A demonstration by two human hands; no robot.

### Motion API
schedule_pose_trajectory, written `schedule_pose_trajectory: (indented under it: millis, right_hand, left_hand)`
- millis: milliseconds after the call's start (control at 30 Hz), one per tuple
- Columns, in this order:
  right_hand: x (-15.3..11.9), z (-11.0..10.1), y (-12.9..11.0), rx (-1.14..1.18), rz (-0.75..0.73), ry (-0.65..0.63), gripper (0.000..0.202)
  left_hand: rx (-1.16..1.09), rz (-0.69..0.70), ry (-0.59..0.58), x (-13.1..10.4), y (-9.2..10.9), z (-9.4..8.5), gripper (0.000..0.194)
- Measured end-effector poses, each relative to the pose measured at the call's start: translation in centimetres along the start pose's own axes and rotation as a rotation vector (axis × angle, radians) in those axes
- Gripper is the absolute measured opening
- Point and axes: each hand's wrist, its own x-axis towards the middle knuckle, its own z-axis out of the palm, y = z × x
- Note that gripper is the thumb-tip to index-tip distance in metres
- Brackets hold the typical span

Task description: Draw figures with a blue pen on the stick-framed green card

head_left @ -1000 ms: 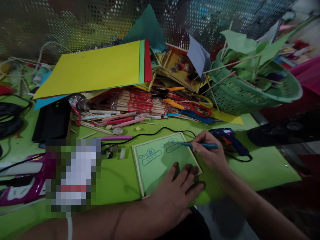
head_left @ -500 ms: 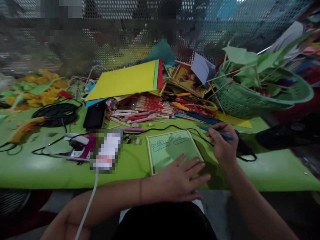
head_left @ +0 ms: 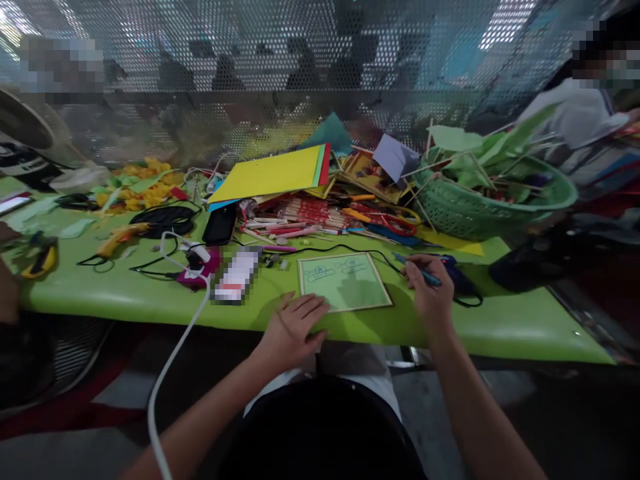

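A square green board (head_left: 357,290) with a light frame lies on the green table, two blue drawings near its top edge. My left hand (head_left: 296,328) rests at the board's lower left corner, fingers spread and touching it. To the right of the board, my right hand (head_left: 429,283) is closed around a blue pen (head_left: 431,277), held above the table. A black cable (head_left: 345,247) runs behind the board.
Yellow, green and red sheets (head_left: 275,175) lie over pencils and scissors (head_left: 403,223) at the back. A green basket (head_left: 480,210) of leaves stands at the right. Left are a phone (head_left: 237,275), a purple power strip (head_left: 200,270) and a glue gun (head_left: 120,241). People sit at both sides.
My left hand has moved left, off the middle of the board to its lower left corner. The view has shifted, showing more of the left side. The pen stays in my right hand.
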Motion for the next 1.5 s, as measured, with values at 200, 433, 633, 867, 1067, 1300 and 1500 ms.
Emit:
schedule_pose_trajectory:
  millis: [200,433,633,867,1067,1300,1500]
  right_hand:
    - [-1.5,-1.0,0.5,-0.022,-0.004,0.011,0.031]
    - [-1.4,-0.8,0.3,-0.025,-0.005,0.047,0.035]
    - [-1.0,-0.7,1.3,-0.055,0.012,-0.089,0.042]
    - [0.1,-0.3,2.4,-0.244,0.001,-0.257,0.043]
    - [0.0,-0.7,2.7,-0.251,-0.025,-0.241,0.046]
    - [-0.3,-1.0,3.3,-0.182,-0.03,-0.208,0.048]
    - [-0.6,-0.9,3.1,-0.082,-0.019,-0.171,0.052]
  left_hand:
    - [0.002,-0.007,0.0,0.5,0.7,1.0,0.044]
    - [-0.002,-0.039,0.059,0.0,1.0,2.3,0.05]
    - [0.047,-0.137,0.11,-1.5,1.5,2.7,0.049]
    - [0.063,-0.174,0.132,-1.9,1.9,3.0,0.048]
    - [0.057,-0.192,0.128,-1.7,2.1,3.1,0.048]
    - [0.043,-0.192,0.11,-1.7,2.4,3.0,0.05]
    - [0.034,-0.192,0.112,-1.8,2.4,3.1,0.054]
